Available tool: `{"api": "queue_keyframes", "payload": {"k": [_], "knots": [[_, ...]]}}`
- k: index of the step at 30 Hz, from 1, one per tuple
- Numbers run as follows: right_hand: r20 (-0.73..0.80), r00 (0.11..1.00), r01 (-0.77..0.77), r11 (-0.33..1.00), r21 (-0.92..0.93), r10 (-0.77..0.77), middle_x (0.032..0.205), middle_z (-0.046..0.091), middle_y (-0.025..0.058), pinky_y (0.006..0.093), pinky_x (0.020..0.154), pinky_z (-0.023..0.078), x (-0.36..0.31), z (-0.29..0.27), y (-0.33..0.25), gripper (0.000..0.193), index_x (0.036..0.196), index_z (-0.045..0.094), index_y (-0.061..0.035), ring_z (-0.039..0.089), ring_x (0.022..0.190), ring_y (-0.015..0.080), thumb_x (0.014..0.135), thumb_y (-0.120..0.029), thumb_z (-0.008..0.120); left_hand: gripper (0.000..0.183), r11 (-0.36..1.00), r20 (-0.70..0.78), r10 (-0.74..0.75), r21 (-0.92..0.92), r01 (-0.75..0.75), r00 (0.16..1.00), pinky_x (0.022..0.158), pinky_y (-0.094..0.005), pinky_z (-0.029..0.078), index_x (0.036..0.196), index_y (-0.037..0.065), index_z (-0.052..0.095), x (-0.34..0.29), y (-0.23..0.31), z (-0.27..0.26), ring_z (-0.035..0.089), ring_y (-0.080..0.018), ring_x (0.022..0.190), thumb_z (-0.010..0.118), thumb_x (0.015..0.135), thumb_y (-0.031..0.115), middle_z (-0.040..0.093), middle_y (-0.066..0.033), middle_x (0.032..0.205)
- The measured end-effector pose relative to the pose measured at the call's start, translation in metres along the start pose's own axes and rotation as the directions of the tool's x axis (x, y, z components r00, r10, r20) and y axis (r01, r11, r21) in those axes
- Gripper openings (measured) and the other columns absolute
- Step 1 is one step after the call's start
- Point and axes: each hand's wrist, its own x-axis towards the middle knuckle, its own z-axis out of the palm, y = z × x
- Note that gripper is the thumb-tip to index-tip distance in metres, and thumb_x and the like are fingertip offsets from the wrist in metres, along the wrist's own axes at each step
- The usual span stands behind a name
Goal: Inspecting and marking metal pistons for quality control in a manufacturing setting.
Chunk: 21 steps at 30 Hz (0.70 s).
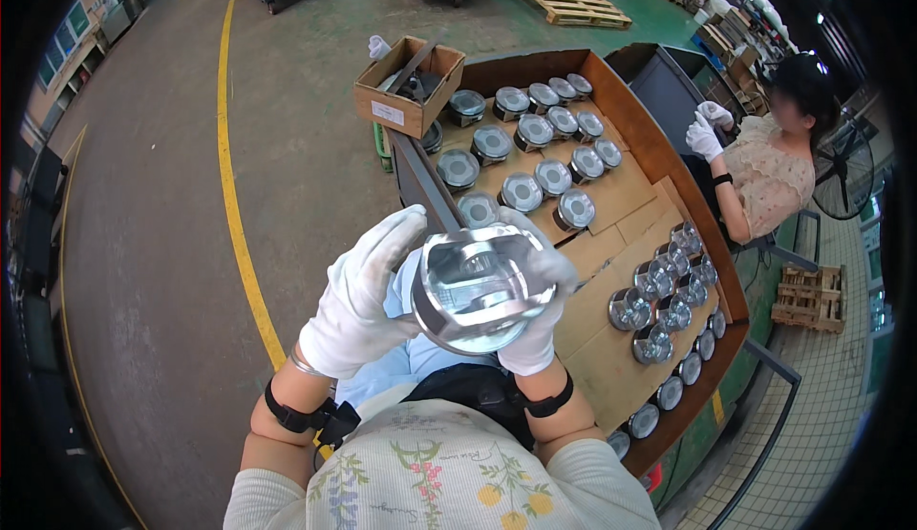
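Observation:
A shiny metal piston (478, 286) is held up in front of my body, tilted so that its hollow underside with the cross-bores faces up toward me. My right hand (537, 291), in a white glove and slightly blurred, grips its right side, with the fingers around the far edge. On the other side my left hand (368, 291), also gloved in white, cups the piston, its thumb against the lower left edge and its fingers stretched upward beside the rim. Beyond my hands, several more pistons (522, 192) stand crown up in a brown-walled bin lined with cardboard (611, 207).
At the bin's far left corner, a small wooden box (394, 110) holds dark flat pieces. More pistons (653, 280) stand underside up at the right, near the bin's wall (702, 201). Across the bin a gloved co-worker (764, 162) sits by a grey container (659, 91) and a fan (845, 162).

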Motion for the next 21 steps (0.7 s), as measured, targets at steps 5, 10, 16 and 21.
{"api": "queue_keyframes", "payload": {"k": [5, 10, 16, 21], "knots": [[0.073, 0.856, -0.416, 0.597, 0.686, 0.512, 0.141, 0.044, 0.0182, 0.0386, 0.100, 0.047, -0.001, 0.009, -0.016, 0.028, 0.115, 0.050, -0.0149, 0.053, 0.121, 0.0289, 0.100, -0.038, 0.044, 0.092, 1.000, 0.039, -0.030, 0.010, 0.030, 0.999, 0.093, -0.0397, 0.050, 0.133, 0.004, 0.046, -0.003, 0.001, 0.001, 0.057, -0.0365, 0.115, 0.087, 0.051, 0.004, 0.053, -0.0205, 0.131], [0.289, 0.859, -0.483, 0.857, 0.180, 0.423, 0.138, 0.049, 0.0111, 0.0374, 0.102, 0.046, -0.001, 0.003, -0.008, 0.045, 0.140, 0.039, -0.0055, 0.051, 0.123, 0.0228, 0.099, -0.022, 0.049, 0.095, 0.998, 0.071, -0.067, -0.010, 0.068, 0.995, 0.093, -0.0396, 0.048, 0.133, 0.006, 0.046, -0.006, 0.002, 0.003, 0.056, -0.0366, 0.115, 0.091, 0.050, 0.014, 0.054, -0.0199, 0.129], [0.178, 0.844, -0.495, 0.606, 0.623, 0.506, 0.138, 0.048, 0.0123, 0.0410, 0.101, 0.047, -0.005, 0.006, -0.014, 0.051, 0.138, 0.039, -0.0038, 0.052, 0.122, 0.0251, 0.098, -0.033, 0.050, 0.101, 0.994, 0.141, -0.033, -0.095, 0.046, 0.990, 0.096, -0.0404, 0.047, 0.136, 0.005, 0.042, -0.005, 0.004, 0.001, 0.054, -0.0339, 0.120, 0.094, 0.051, 0.021, 0.047, -0.0194, 0.137], [-0.018, 0.962, -0.243, 0.886, 0.395, 0.272, 0.136, 0.047, 0.0215, 0.0447, 0.100, 0.047, -0.001, 0.011, -0.024, 0.024, 0.108, 0.049, -0.0112, 0.052, 0.122, 0.0336, 0.097, -0.032, 0.051, 0.121, 0.969, 0.208, -0.039, -0.232, 0.088, 0.977, 0.102, -0.0406, 0.043, 0.142, 0.002, 0.031, -0.011, 0.006, -0.003, 0.049, -0.0346, 0.126, 0.096, 0.045, 0.033, 0.040, -0.0214, 0.142]]}}
